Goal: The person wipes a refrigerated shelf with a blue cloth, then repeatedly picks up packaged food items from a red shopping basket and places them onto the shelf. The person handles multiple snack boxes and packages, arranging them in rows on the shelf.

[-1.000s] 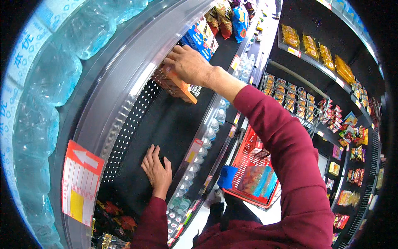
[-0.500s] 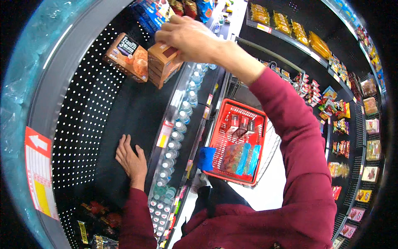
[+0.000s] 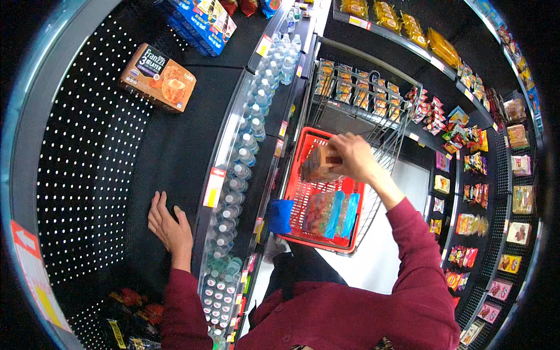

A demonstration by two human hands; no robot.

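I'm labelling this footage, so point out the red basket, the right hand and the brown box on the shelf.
Red basket [image 3: 296,169]: head view, on its left side.
Right hand [image 3: 354,156]: head view, on its back.
Shelved brown box [image 3: 158,79]: head view, on its printed front.

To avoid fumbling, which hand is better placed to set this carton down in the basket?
Your right hand, most likely: it grips the brown carton at the red shopping basket, while your left hand lies on the black shelf, away from both.
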